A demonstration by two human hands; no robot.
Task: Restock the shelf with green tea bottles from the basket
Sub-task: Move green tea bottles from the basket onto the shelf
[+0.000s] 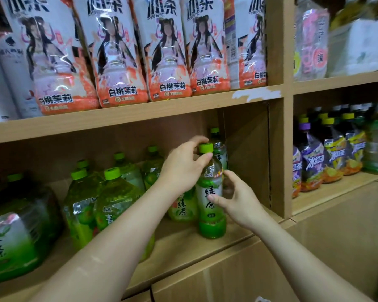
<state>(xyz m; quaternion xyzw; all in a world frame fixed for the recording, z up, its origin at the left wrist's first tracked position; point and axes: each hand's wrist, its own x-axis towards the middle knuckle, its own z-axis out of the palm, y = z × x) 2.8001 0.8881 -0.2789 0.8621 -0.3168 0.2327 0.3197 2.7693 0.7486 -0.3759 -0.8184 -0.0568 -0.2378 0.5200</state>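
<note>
Far left of the left grip, at the frame's edge, a large green tea jug (11,240) stands on the lower shelf (179,245). Between it and the left grip stands a group of green-capped bottles (109,199), upright, in rows running back into the compartment. Above both grips, the upper shelf board (140,114) carries a row of white and orange peach-jasmine bottles (118,51).

Left grip (181,168): fingers and thumb curled round the neck of the green tea bottle (210,223), just under its green cap (206,147), index finger arched over the back of the cap.

The green tea bottle stands upright between the two grips, its base on the lower shelf near the front edge, at the right end of the compartment. A second green tea bottle (182,209) stands just beside it, below the left grip's wrist. A third (214,130) stands directly behind it.

Right grip (240,199): partly closed on the bottle's body, thumb against the front of the label, fingers reaching round the far side.

Right of the right grip, a vertical divider (278,160) closes the compartment. Beyond it, well apart, purple and yellow iced tea bottles (334,158) fill the neighbouring compartment.
</note>
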